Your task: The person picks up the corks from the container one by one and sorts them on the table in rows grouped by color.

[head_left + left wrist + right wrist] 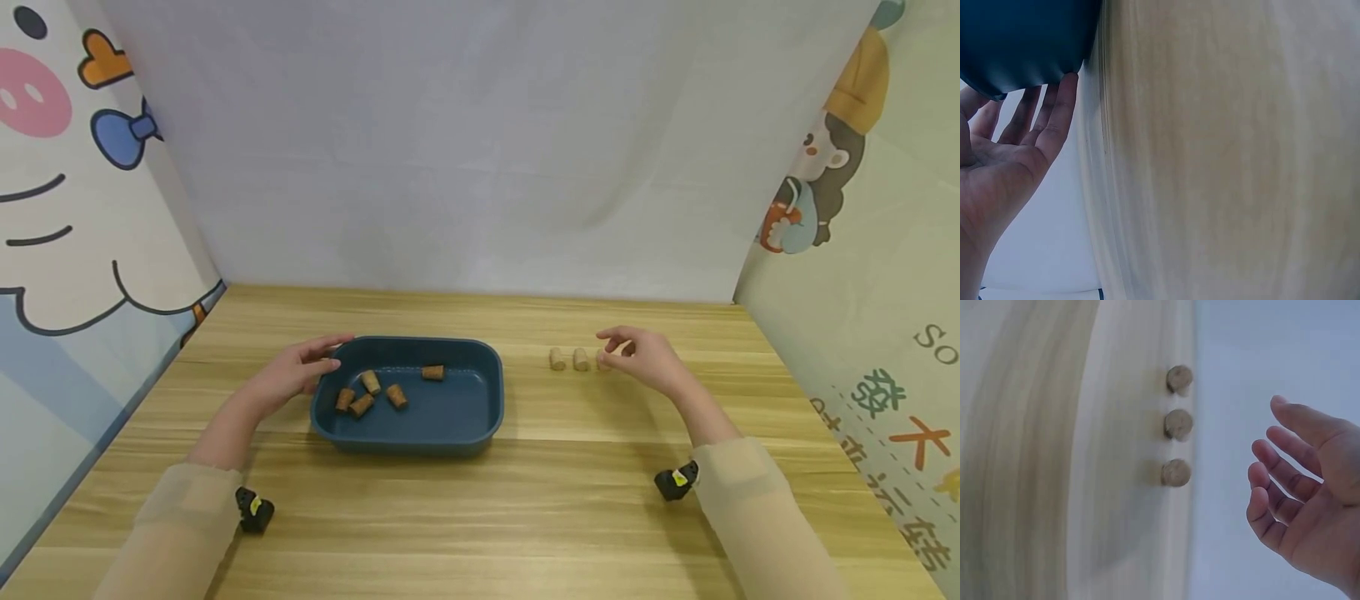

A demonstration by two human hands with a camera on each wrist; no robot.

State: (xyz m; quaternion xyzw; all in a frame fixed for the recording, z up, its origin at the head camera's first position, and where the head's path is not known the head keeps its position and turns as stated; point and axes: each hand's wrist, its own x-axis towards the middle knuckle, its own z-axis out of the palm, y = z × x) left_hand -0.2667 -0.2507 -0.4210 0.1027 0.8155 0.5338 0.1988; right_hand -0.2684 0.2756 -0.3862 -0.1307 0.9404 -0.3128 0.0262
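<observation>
A dark blue rectangular basin (457, 417) stands left of centre on the table, with several corks (397, 397) lying in it. My left hand (288, 375) is at the basin's left end; its fairly straight fingers (1060, 115) touch the wall and the thumb lies at the rim. To the right of the basin, three pale corks (581, 359) stand upright in a row. Just over the rightmost cork (1176, 473) hovers my right hand (647, 360), loosely curved with nothing in it. It partly hides that cork in the head view.
The wood-grain table (525, 517) ends at a pale cloth backdrop (480, 167). Cartoon-printed sheets (90, 217) hang along the left and right sides. A small black device (255, 511) is worn on each sleeved wrist.
</observation>
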